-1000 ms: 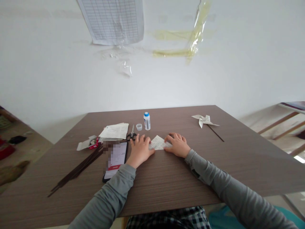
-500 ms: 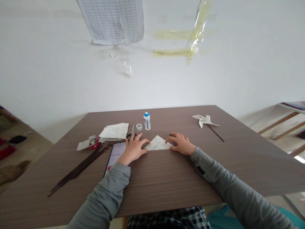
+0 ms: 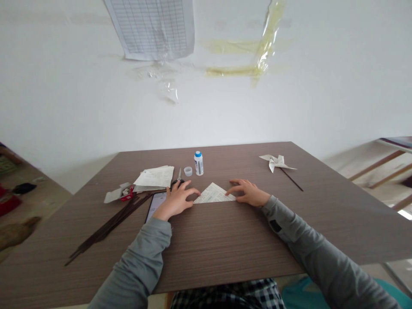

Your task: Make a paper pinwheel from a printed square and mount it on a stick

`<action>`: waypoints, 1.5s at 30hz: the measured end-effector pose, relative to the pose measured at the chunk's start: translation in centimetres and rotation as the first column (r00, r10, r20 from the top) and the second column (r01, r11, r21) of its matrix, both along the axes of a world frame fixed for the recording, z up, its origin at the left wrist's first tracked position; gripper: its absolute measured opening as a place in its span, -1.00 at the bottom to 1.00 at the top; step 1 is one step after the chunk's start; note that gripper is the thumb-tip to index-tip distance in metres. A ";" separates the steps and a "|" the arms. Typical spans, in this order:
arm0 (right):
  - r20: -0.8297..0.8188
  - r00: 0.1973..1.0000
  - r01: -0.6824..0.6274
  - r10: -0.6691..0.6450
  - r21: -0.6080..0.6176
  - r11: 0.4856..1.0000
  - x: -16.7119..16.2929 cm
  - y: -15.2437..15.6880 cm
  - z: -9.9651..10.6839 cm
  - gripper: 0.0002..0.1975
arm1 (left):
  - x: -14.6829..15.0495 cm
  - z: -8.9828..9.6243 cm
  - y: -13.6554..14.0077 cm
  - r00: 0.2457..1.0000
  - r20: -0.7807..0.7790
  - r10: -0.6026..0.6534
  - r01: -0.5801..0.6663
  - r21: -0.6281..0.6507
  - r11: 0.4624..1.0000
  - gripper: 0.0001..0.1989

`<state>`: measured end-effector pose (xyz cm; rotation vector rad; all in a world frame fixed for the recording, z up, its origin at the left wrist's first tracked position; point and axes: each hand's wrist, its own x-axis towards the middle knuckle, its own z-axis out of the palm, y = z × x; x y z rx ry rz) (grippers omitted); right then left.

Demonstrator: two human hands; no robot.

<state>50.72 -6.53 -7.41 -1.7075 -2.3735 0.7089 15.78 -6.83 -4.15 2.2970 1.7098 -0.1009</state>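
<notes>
A printed sheet of paper folded into a triangle [image 3: 213, 194] lies flat on the brown table, its point facing the wall. My left hand [image 3: 177, 198] rests at its left corner with the fingers spread, the fingertips at the paper's edge. At the right corner my right hand [image 3: 248, 192] has its fingers stretched out, the tips touching the paper. Neither hand is wrapped round anything. Part of a phone [image 3: 156, 200] is covered by my left hand and forearm, and scissors [image 3: 179, 177] lie just beyond that hand.
A white bottle with a blue cap [image 3: 198, 164] stands behind the triangle, beside a small clear cap [image 3: 188, 171]. To the left are stacked paper sheets [image 3: 156, 177], a small red box [image 3: 127, 193] and thin dark sticks [image 3: 106, 227]. A paper pinwheel [image 3: 277, 163] lies at right.
Both hands have slid outward along the triangle, the left hand to the left and the right hand to the right. More of the triangle's corners shows now.
</notes>
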 end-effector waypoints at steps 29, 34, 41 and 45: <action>-0.034 0.997 0.077 -0.072 0.164 0.983 -0.9 -0.3 -2.2 -0.53 | 0.9 -0.7 -0.5 0.999 0.029 0.027 -0.030 0.091 0.995 -0.61; -0.061 0.996 0.071 -0.060 0.186 0.980 -1.1 -0.1 -2.7 -0.61 | 0.7 -1.3 -0.2 0.999 0.042 0.011 -0.015 0.090 0.996 -0.47; -0.057 0.995 0.097 -0.088 0.192 0.977 -1.5 -0.3 -2.3 -0.60 | 0.8 -1.2 -0.3 0.999 0.038 0.002 -0.005 0.085 0.996 -0.51; -0.072 0.994 0.098 -0.086 0.200 0.975 -1.5 -0.3 -2.0 -0.62 | 1.0 -0.8 -0.5 1.000 0.023 0.001 -0.003 0.062 0.998 -0.49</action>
